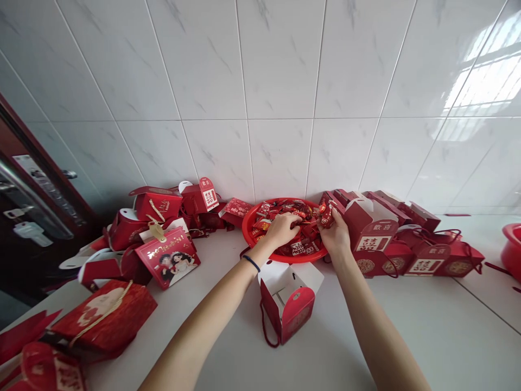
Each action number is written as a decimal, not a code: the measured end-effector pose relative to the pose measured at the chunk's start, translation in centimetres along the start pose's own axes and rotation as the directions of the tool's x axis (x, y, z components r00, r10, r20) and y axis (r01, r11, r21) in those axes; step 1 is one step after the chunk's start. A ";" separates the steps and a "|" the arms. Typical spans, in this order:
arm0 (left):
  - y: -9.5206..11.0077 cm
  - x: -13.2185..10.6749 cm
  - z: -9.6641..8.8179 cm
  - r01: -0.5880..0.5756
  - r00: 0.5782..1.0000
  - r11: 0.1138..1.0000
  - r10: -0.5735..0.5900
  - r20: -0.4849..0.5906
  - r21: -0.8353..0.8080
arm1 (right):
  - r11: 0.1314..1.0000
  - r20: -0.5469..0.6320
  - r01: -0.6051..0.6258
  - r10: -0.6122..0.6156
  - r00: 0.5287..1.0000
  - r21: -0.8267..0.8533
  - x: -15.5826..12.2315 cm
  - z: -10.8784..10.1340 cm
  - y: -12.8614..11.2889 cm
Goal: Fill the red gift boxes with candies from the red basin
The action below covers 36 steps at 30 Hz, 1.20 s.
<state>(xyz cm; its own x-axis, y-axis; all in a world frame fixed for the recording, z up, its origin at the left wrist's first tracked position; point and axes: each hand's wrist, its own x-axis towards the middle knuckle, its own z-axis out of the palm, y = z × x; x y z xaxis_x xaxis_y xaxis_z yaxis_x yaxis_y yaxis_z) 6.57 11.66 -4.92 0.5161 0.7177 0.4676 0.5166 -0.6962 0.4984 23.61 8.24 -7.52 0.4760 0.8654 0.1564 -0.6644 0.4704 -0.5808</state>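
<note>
A red round tray (249, 234) full of red-wrapped candies (299, 245) stands on the white counter against the tiled wall. My left hand (280, 228) reaches into the tray, fingers curled down onto the candies. My right hand (334, 231) is at the tray's right side, fingers closed on a red candy wrapper (326, 213). An open red gift box (290, 301) with a white inside and a cord handle stands just in front of the tray, between my forearms.
Several red gift boxes (166, 255) lie piled at the left of the counter. More red boxes (407, 239) stand in a row at the right of the tray. A red basin (513, 250) shows at the right edge. A dark door with a handle (28, 212) is at far left.
</note>
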 end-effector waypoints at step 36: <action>-0.2 0.6 -1.1 0.143 0.928 0.594 -0.358 -0.101 -0.792 | 0.988 0.156 -0.050 0.073 0.985 -0.147 -2.3 2.5 -1.6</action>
<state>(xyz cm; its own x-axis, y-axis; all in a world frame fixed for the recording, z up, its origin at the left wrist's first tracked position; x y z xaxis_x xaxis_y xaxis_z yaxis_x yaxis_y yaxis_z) 6.02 12.24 -3.89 0.2248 0.9170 0.3297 -0.1605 -0.2989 0.9407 22.14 5.95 -4.99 0.3306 0.9138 0.2359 -0.5957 0.3959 -0.6989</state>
